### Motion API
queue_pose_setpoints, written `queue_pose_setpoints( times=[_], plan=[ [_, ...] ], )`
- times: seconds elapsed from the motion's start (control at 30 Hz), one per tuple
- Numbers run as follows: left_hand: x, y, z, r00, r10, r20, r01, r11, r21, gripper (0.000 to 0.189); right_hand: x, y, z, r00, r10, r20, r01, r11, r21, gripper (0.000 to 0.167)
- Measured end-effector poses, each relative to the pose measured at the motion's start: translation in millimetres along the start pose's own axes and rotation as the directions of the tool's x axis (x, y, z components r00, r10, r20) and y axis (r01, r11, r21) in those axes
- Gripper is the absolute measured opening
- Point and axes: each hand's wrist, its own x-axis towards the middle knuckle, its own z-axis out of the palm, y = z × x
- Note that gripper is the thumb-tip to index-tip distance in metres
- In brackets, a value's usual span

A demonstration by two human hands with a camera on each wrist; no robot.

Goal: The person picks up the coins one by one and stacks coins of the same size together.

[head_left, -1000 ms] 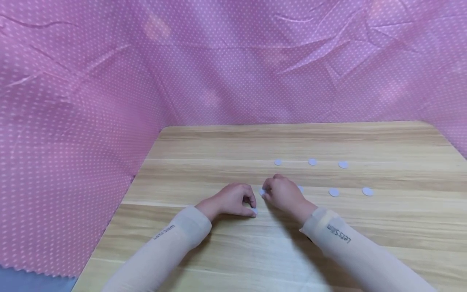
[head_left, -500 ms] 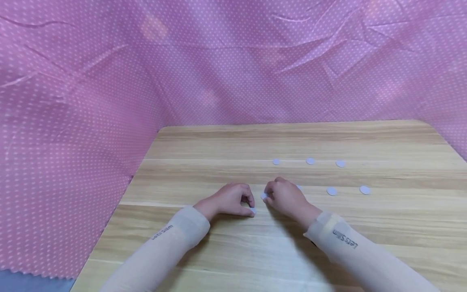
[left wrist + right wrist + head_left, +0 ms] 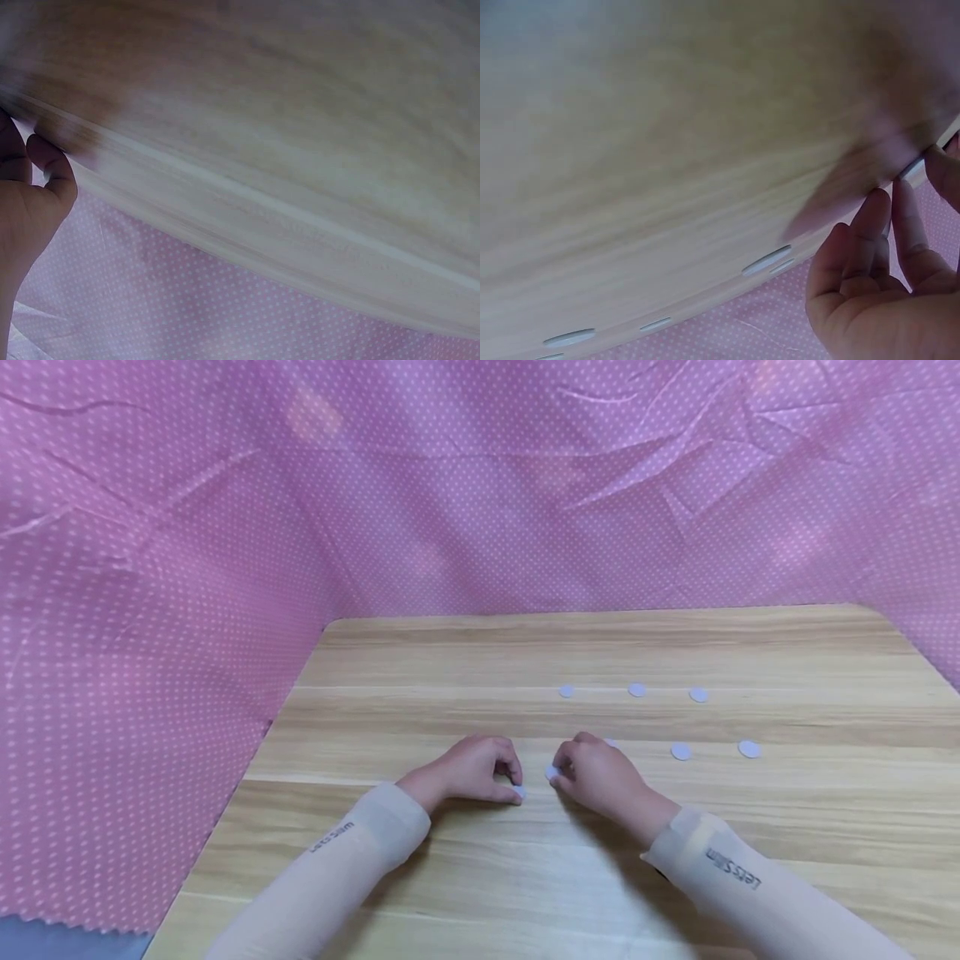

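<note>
Pink dotted fabric (image 3: 450, 518) hangs along the far and left sides of a pale wooden table (image 3: 420, 672). Toward its middle, the right-hand disc (image 3: 551, 772), thin and white, is pinched between thumb and finger of the right hand (image 3: 606, 781). Just left and slightly nearer, the left hand (image 3: 471, 770) pinches the left-hand disc (image 3: 520, 792); the two discs are near each other but apart. Pieces this thin probably handle best by the rim, fingertips light and low; holding the left one still should avoid a knock, and the right knuckles should stay off the half-covered disc (image 3: 611, 742) behind them, of which only a sliver shows. Farther right lie two near-row discs (image 3: 680, 752), and beyond, three far-row discs (image 3: 637, 690). Whether either held disc touches the wood I cannot tell. Both wrist views cut the hands off and are dim; the left one shows no clear disc.
</note>
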Motion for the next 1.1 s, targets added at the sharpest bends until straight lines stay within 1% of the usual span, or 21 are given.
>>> queue_pose_setpoints(
  times=[0.17, 0.4, 0.63, 0.9, 1.1],
  plan=[
    [0.4, 0.5, -1.1, 1.000, 0.006, 0.003, -0.006, 1.000, -0.003, 0.015, -5.1, 1.4, 0.0, 1.000, 0.018, 0.003, -0.018, 1.000, -0.001, 0.018],
    [0.4, 0.0, -0.4, 1.000, 0.002, 0.000, -0.002, 1.000, -0.004, 0.015, -14.7, 3.7, -1.0, 1.000, -0.003, -0.014, 0.004, 1.000, 0.018, 0.017],
    [0.5, -0.2, -0.2, 1.000, -0.003, -0.001, 0.003, 1.000, -0.003, 0.016, -21.8, 4.4, -1.9, 0.998, -0.024, -0.052, 0.025, 0.999, 0.024, 0.016],
    [-0.1, 1.9, -1.3, 1.000, 0.007, -0.003, -0.007, 1.000, -0.015, 0.015, -25.9, 6.0, -2.5, 1.000, -0.007, -0.015, 0.008, 1.000, 0.025, 0.014],
    [-0.1, 2.3, -0.8, 1.000, 0.002, -0.006, -0.002, 1.000, -0.018, 0.015, -28.9, 4.4, -4.9, 1.000, -0.001, -0.008, 0.001, 1.000, 0.027, 0.015]
  ],
)
